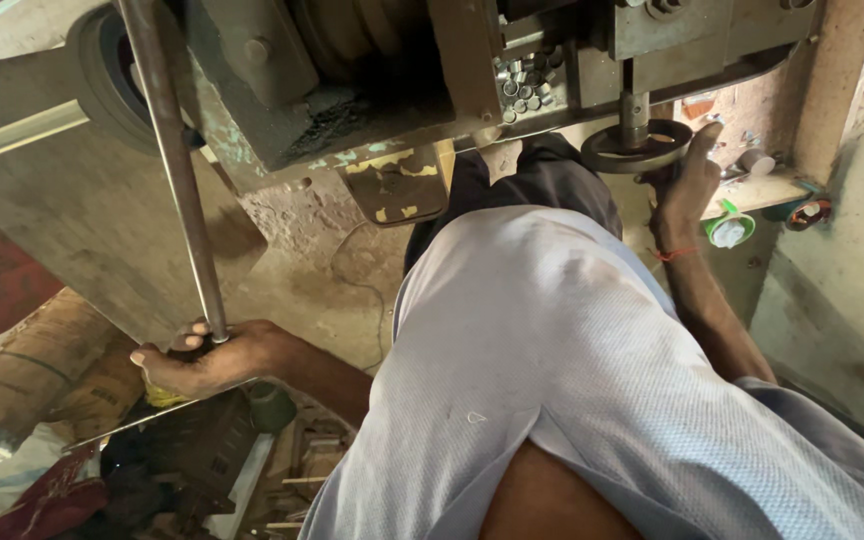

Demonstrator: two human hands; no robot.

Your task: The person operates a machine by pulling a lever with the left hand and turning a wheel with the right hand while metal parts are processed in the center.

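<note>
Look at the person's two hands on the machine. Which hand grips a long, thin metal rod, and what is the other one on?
The left hand grips the long metal rod at its lower end. The right hand rests on the round handwheel instead.

We see the long rod (172,170) and the machine (452,70) cut off by the top edge; small metal pieces (524,85) are indistinct.

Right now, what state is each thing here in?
Left hand: closed around the lower end of the metal rod.
Metal rod: tilted, running up past the machine.
Right hand: resting on the handwheel.
Handwheel: lying flat on its vertical shaft.
</note>
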